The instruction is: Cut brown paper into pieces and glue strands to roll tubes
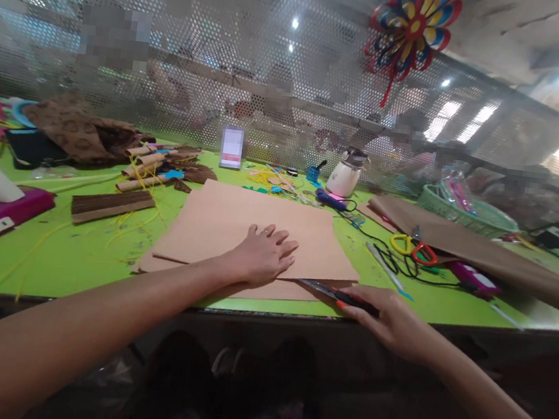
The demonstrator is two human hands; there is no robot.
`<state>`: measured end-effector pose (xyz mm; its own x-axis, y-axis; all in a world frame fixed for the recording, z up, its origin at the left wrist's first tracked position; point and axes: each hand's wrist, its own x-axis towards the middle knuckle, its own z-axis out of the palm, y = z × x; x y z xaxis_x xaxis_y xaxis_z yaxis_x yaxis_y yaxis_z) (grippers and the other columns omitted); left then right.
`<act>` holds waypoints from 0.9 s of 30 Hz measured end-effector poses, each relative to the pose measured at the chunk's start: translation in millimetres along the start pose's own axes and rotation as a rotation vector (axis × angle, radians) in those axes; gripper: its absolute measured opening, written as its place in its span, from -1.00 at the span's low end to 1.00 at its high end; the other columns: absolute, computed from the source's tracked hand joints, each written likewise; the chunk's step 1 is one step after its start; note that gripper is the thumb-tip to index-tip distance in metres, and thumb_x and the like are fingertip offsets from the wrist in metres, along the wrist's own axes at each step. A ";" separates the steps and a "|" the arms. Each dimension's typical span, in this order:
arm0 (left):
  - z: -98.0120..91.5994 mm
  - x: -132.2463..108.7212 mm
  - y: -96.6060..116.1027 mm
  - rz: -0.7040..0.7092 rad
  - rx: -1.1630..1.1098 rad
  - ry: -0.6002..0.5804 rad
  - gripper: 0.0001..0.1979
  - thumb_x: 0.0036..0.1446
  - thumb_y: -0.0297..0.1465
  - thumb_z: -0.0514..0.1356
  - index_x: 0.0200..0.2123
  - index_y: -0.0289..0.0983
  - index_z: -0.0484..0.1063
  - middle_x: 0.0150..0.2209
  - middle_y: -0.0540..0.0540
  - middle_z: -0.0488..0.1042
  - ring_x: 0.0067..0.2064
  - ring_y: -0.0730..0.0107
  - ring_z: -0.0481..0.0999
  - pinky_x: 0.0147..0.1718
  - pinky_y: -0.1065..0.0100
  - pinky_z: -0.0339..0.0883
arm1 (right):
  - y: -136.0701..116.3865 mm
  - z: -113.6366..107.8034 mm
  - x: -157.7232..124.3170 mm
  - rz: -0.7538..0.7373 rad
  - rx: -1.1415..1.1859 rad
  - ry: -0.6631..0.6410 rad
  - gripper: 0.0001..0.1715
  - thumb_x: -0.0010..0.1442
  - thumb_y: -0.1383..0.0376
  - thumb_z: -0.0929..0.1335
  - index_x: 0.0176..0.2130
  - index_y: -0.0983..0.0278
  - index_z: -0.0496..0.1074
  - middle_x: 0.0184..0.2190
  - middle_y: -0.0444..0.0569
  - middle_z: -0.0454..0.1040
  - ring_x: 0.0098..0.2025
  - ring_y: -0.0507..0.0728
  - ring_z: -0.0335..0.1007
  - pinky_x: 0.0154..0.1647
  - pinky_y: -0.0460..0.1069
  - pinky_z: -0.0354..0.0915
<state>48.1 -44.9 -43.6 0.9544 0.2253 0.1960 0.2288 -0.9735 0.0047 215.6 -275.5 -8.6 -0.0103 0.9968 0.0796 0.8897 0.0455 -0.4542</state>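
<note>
A stack of light brown paper sheets (259, 208) lies at the front of the green table, the upper layer set back from the lower one. My left hand (264, 256) is open, pressed flat on the top sheet near its front edge, fingers spread, with a ring on one. My right hand (388, 318) is closed around the black handle of a knife (318, 287). Its dark blade points left, at the gap between the upper layer and the lower sheet. A small orange spot shows near my right fingers. Part of the handle is hidden by that hand.
Scissors (413, 248) with yellow and orange handles, a cable and dark brown sheets (478, 251) lie at right, near a green basket (467, 212). A white jug (346, 173) and phone (232, 146) stand behind. Rolled paper pieces (145, 183) and a purple power strip (4, 213) are left.
</note>
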 end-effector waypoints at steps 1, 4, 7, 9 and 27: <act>-0.1 0.1 0.1 -0.003 -0.004 0.000 -0.53 0.30 -0.13 -0.19 0.17 -0.07 0.20 0.22 -0.16 0.21 0.17 -0.06 0.14 0.01 -0.08 0.01 | -1.1 1.1 2.9 -0.009 0.002 -0.003 -0.63 0.31 0.14 0.21 -0.02 0.24 0.43 -0.04 0.08 0.51 -0.06 0.20 0.44 -0.07 0.04 0.33; -1.2 0.6 1.1 -0.016 -0.007 -0.002 -0.55 0.30 -0.15 -0.18 0.17 -0.06 0.20 0.22 -0.15 0.20 0.17 -0.04 0.14 0.02 -0.07 0.00 | -5.2 4.9 14.4 -0.018 -0.020 -0.009 -0.62 0.32 0.13 0.20 -0.03 0.25 0.44 -0.07 0.08 0.52 -0.08 0.20 0.44 -0.07 0.04 0.32; -2.8 0.6 5.0 -0.015 0.007 0.012 -0.57 0.30 -0.18 -0.17 0.15 -0.07 0.22 0.20 -0.16 0.22 0.15 -0.03 0.16 0.00 -0.08 0.03 | -9.1 7.1 23.2 -0.014 -0.061 -0.019 -0.60 0.31 0.10 0.20 -0.08 0.27 0.46 -0.17 0.07 0.55 -0.17 0.19 0.45 -0.15 0.03 0.32; -3.9 0.4 10.3 -0.015 0.022 0.035 -0.59 0.29 -0.20 -0.15 0.12 -0.08 0.24 0.17 -0.17 0.24 0.13 -0.02 0.17 -0.02 -0.08 0.06 | -10.1 6.6 24.2 -0.022 -0.076 -0.020 -0.58 0.32 0.09 0.20 -0.07 0.28 0.46 -0.17 0.08 0.54 -0.18 0.18 0.44 -0.14 0.04 0.31; -16.8 -9.6 -29.2 0.372 -0.372 -0.021 -0.64 0.33 -0.32 -0.09 0.01 -0.24 0.43 0.08 -0.19 0.40 0.12 0.34 0.33 0.11 0.33 0.18 | 12.5 -1.5 -6.5 -0.020 -0.084 -0.016 -0.60 0.31 0.13 0.22 0.02 0.27 0.41 -0.07 0.09 0.51 -0.07 0.19 0.43 -0.07 0.06 0.34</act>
<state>29.0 -19.3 -29.2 0.9626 -0.1414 0.2311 -0.2064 -0.9353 0.2873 227.5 -281.5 -13.4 -0.0348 0.9967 0.0736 0.9244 0.0601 -0.3767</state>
